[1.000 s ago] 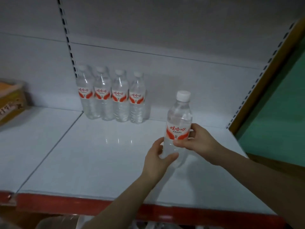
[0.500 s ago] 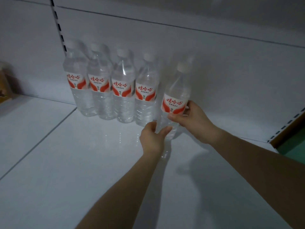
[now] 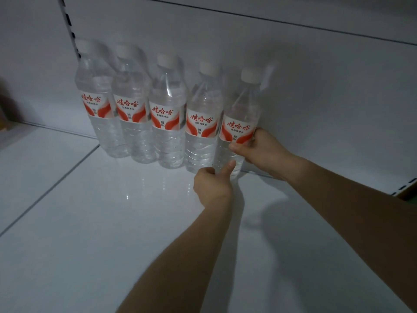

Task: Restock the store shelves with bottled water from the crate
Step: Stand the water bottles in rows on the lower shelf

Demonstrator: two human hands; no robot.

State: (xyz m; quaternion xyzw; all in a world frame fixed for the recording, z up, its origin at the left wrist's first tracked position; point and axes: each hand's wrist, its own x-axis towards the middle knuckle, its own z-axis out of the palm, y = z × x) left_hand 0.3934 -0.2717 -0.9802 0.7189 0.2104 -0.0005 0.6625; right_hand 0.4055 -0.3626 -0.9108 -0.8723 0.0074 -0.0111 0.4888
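Clear-plastic water bottle (image 3: 240,105) stands upright on the shelf (image 3: 112,222) at the right end of the row (image 3: 135,114), touching the next bottle (image 3: 202,105); right hand (image 3: 261,150) grips it from the right below the label, left hand (image 3: 212,184) curled in front, thumb on its base.

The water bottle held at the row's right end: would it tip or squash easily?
This bottle looks full, so probably heavy for its size. Tall and narrow, it could tip if pushed near the cap. Its clear ribbed wall likely dents under the right hand.
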